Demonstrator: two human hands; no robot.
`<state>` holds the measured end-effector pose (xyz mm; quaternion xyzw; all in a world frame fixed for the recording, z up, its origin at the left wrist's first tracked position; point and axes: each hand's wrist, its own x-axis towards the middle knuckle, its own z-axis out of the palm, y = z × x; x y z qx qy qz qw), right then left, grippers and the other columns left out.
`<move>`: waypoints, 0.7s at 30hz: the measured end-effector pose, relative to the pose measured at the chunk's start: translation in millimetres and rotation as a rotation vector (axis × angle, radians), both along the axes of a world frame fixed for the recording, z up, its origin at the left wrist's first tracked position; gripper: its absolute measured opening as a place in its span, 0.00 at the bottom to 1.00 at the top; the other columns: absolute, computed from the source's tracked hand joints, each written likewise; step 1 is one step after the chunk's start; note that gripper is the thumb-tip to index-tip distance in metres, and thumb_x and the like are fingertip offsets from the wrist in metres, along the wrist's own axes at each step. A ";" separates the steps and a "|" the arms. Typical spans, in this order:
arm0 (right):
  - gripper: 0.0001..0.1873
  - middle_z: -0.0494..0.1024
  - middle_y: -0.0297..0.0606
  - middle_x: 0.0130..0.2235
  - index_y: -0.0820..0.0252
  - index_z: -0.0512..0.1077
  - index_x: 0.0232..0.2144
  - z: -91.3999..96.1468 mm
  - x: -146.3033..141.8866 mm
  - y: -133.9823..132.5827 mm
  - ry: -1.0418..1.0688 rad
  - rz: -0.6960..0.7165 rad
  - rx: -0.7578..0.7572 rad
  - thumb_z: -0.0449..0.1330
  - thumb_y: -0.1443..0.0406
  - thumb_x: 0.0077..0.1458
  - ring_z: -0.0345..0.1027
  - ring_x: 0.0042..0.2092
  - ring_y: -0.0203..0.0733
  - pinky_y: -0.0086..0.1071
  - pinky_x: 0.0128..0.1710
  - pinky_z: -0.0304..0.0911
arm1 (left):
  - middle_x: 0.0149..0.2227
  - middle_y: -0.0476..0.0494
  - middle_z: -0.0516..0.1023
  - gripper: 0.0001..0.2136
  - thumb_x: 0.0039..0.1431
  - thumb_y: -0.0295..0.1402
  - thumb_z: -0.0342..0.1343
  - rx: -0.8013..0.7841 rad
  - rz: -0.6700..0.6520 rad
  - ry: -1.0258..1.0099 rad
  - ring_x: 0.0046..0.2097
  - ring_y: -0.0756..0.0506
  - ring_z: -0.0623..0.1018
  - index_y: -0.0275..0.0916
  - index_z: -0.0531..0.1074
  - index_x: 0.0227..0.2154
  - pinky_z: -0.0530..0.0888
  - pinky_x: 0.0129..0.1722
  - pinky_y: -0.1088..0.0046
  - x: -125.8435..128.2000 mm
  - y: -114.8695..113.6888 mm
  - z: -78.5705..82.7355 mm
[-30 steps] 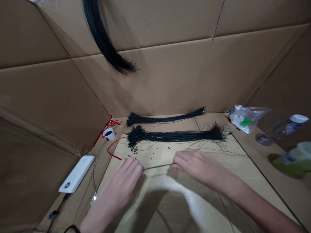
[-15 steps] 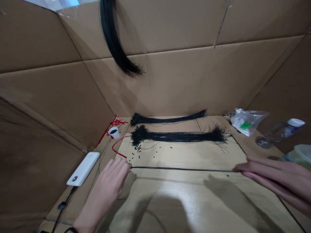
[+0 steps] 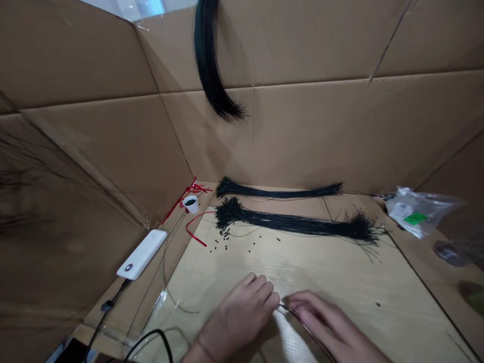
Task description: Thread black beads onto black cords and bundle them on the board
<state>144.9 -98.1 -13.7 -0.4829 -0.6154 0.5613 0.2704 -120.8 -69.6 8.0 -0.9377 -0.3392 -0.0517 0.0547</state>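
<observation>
My right hand (image 3: 321, 322) is pinching a thin black wire (image 3: 302, 325), which runs down and out past the bottom of the view. My left hand (image 3: 240, 317) has its fingers curled, and their tips sit right at the wire's upper end. Whether those fingers grip the wire is hidden. Several small black beads (image 3: 227, 236) lie scattered on the light wooden board (image 3: 333, 272) above my hands. Just beyond them lies a bundle of black wires (image 3: 295, 225).
A second wire bundle (image 3: 276, 190) lies behind the first, and a third (image 3: 212, 65) hangs on the cardboard wall (image 3: 302, 131). A white cup of beads (image 3: 191, 204), red ties (image 3: 194, 189), a white power bank (image 3: 141, 254) and a plastic bag (image 3: 418, 212) stand around the board.
My hands have come together from wide apart, and the wire no longer stretches straight across the board between them. The whole scene has shifted right and down in view.
</observation>
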 end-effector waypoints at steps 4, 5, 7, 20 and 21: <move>0.31 0.64 0.28 0.23 0.58 0.74 0.34 -31.9 -71.0 41.7 0.300 0.130 -0.234 0.54 0.38 0.68 0.54 0.24 0.34 0.29 0.24 0.49 | 0.39 0.45 0.76 0.03 0.70 0.30 0.58 -0.047 0.046 0.033 0.43 0.41 0.74 0.40 0.70 0.39 0.68 0.46 0.62 -5.3 29.1 0.8; 0.31 0.59 0.25 0.23 0.59 0.73 0.34 -37.6 -78.6 51.8 0.347 0.103 -0.237 0.55 0.38 0.67 0.48 0.23 0.33 0.30 0.24 0.43 | 0.40 0.45 0.76 0.03 0.70 0.30 0.59 -0.064 0.058 0.045 0.43 0.41 0.75 0.40 0.70 0.39 0.68 0.46 0.62 -10.1 37.3 0.8; 0.31 0.53 0.23 0.23 0.60 0.73 0.34 -45.0 -86.2 70.6 0.406 0.067 -0.213 0.57 0.38 0.67 0.43 0.24 0.32 0.31 0.24 0.38 | 0.40 0.45 0.77 0.02 0.71 0.30 0.58 -0.094 0.076 0.053 0.44 0.41 0.75 0.41 0.71 0.39 0.68 0.45 0.62 -20.3 52.6 1.2; 0.25 0.47 0.19 0.23 0.58 0.67 0.32 -68.4 -84.3 111.3 0.815 -0.066 -0.257 0.63 0.44 0.67 0.35 0.21 0.27 0.29 0.22 0.33 | 0.33 0.44 0.82 0.12 0.68 0.42 0.57 -0.188 0.872 -0.548 0.36 0.42 0.80 0.41 0.79 0.33 0.71 0.38 0.68 -53.1 200.7 -7.7; 0.25 0.47 0.19 0.23 0.58 0.67 0.32 -67.8 -83.6 110.9 0.819 -0.072 -0.255 0.63 0.44 0.68 0.35 0.21 0.27 0.29 0.22 0.33 | 0.31 0.43 0.82 0.12 0.66 0.43 0.59 -0.194 0.913 -0.525 0.35 0.41 0.80 0.42 0.79 0.31 0.70 0.37 0.68 -52.3 210.6 -11.7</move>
